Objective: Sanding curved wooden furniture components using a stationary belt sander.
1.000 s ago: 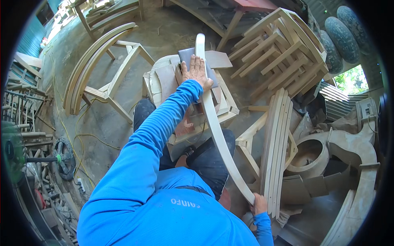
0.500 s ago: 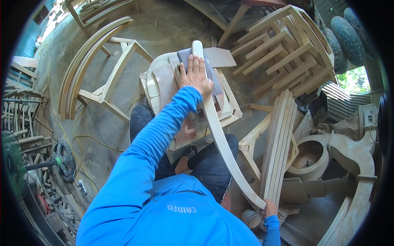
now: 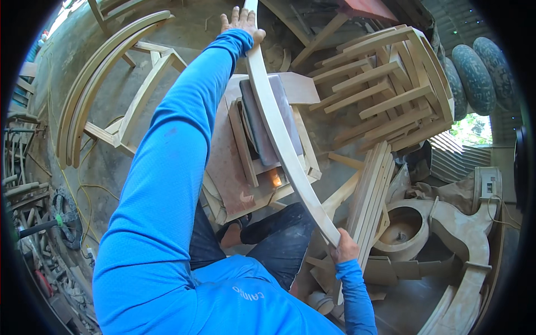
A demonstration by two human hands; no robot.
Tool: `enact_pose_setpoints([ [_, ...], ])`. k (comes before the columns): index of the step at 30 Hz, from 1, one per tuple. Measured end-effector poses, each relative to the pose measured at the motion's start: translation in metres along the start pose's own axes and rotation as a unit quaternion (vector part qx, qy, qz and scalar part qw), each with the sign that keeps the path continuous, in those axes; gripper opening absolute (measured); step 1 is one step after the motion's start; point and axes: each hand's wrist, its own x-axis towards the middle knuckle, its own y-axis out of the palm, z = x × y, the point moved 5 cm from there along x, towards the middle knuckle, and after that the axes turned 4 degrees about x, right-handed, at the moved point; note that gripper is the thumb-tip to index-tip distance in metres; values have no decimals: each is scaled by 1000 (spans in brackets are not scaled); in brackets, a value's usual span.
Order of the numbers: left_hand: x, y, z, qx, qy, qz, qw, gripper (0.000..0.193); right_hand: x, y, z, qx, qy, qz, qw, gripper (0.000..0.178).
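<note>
Running from the outspread left hand [image 3: 242,25] resting on it to the right hand [image 3: 344,248], which grasps its near end, the curved wooden strip [image 3: 286,151] crosses the grey pad [image 3: 283,100] between them, presumably for steady control.

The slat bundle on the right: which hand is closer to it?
The right. The right hand grips the near end of the curved strip, beside the slat bundle; the left hand is farther, high on the strip, up and left of the bundle.
</note>
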Motion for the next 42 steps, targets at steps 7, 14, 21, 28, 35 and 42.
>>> enact_pose_setpoints([
  [7, -14, -5, 0, -98, -43, -5, 994, 89, 128, -2, 77, -45, 33, -11, 998, 43],
  [14, -47, -11, -3, -35, -31, 59, 997, 93, 155, 15, 106, -21, 9, -82, 996, 41],
  [21, -225, -42, -69, 38, 157, 109, 981, 96, -13, 15, 29, 14, 7, -49, 999, 47],
  [28, -472, -73, -145, -14, 272, 144, 952, 97, -229, 22, -120, -5, 88, 39, 995, 51],
  [35, -508, -67, -149, -101, 272, 137, 947, 97, -259, 1, -129, -41, 133, 89, 986, 49],
  [42, -368, -46, -107, -68, 248, 42, 965, 96, -136, 5, -75, -24, 14, -32, 999, 61],
])
